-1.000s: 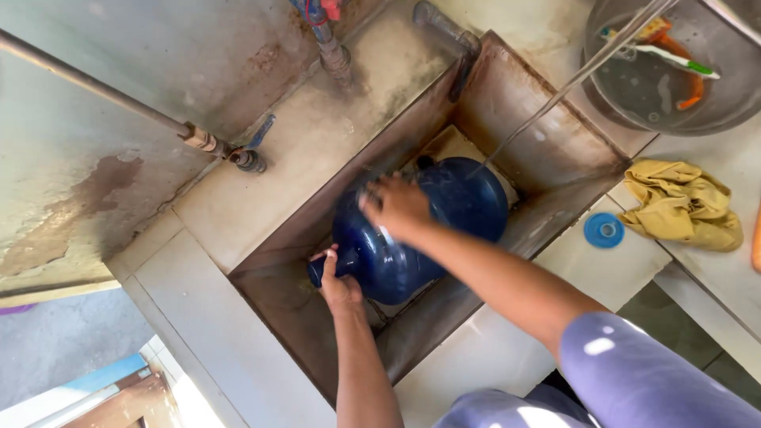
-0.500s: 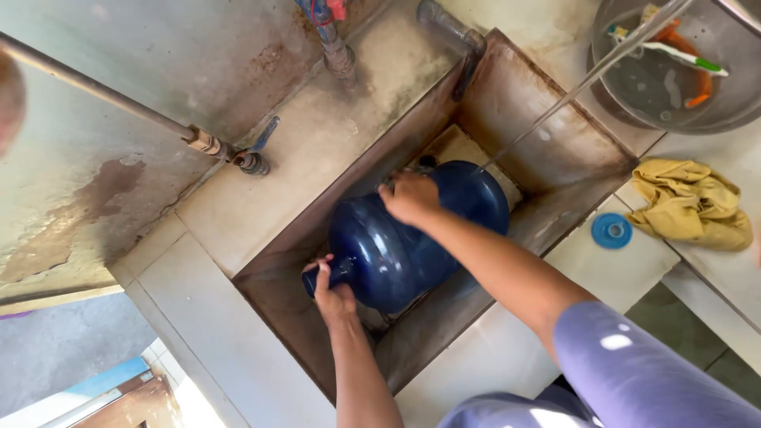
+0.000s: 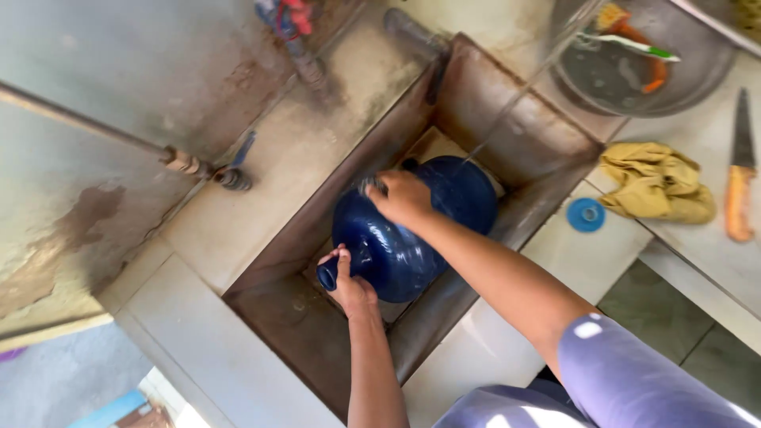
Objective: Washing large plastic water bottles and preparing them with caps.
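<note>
A large dark-blue water jug [image 3: 416, 230] lies on its side inside a deep, stained sink basin [image 3: 507, 135]. My left hand [image 3: 345, 281] grips the jug's neck near the basin's front. My right hand [image 3: 404, 196] presses on the jug's upper side, holding what looks like a small scrubber, partly hidden under the fingers. A thin stream of water [image 3: 519, 99] falls onto the jug's far end.
A pipe with a blue-handled tap [image 3: 230, 170] runs along the wall at left. On the counter at right lie a blue round cap [image 3: 587, 215], a crumpled yellow cloth [image 3: 656, 182] and a knife [image 3: 741, 170]. A metal bowl [image 3: 697, 83] with utensils stands behind.
My right hand has slid slightly across the jug's upper side. The left hand stays on the neck, and the jug has turned a little.
</note>
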